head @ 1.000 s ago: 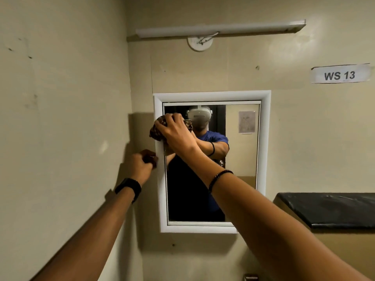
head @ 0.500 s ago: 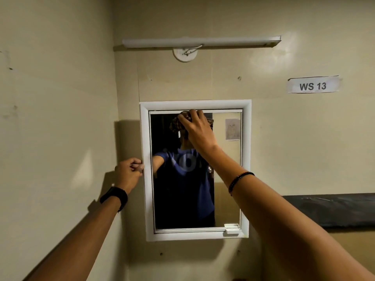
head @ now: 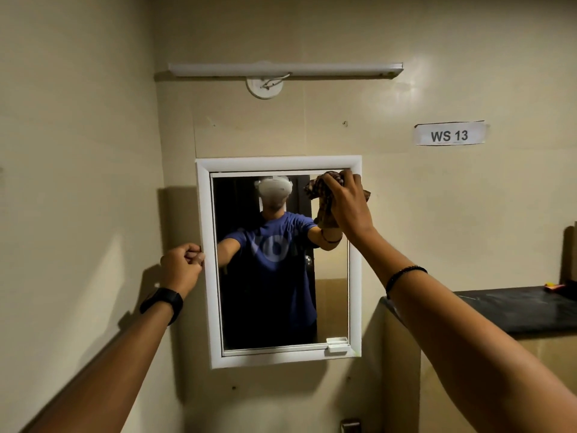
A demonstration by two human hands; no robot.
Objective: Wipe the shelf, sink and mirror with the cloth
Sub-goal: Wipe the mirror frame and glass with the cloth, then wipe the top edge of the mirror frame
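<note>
Now swept across to the mirror [head: 281,264]'s top right corner, right hand [head: 348,207] fingers clutching checked cloth [head: 321,195], left hand [head: 181,270] fingers pinching white frame [head: 206,276]; top edge nearly wiped.

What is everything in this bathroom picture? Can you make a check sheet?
Surface: mirror in white frame, on the wall.
Job's things: checked cloth pressed at the mirror's top right corner; dark shelf at right.
Clutter: small red item on the shelf.
Hands: right hand grips the cloth; left hand pinches the frame's left edge.
Cables: thin wire under the tube light.
Surroundings: "WS 13" label; sink not in view.
</note>
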